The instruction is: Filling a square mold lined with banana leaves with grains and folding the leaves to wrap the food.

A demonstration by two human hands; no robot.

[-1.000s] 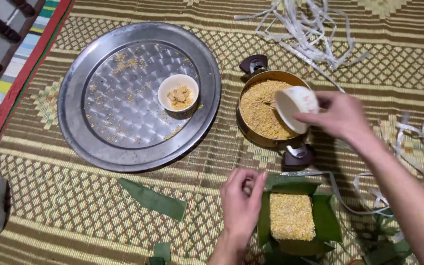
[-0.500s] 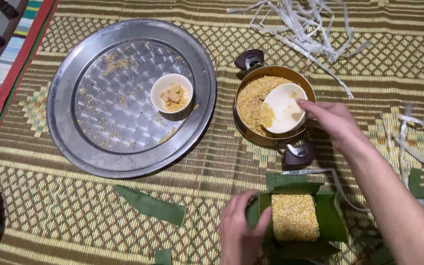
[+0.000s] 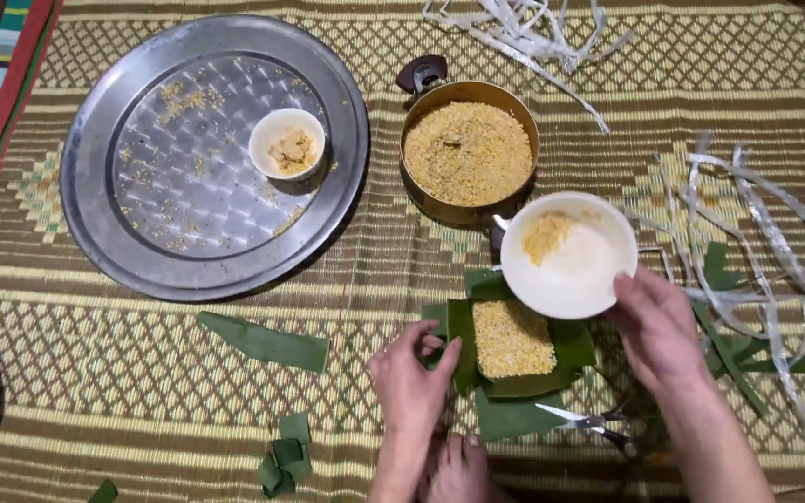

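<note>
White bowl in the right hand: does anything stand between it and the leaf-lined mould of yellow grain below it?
Nothing visible does. The right hand holds the white bowl tilted just above the leaf-lined mould, whose top lies open; the left hand only touches the mould's left side.

White bowl (image 3: 568, 253) above leaf-wrapped grains (image 3: 512, 337)

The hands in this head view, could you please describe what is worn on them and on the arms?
Both the left hand and the right hand are bare: no gloves, rings, watch or bracelets show. The forearms are uncovered too, with no sleeve reaching into view.
</note>
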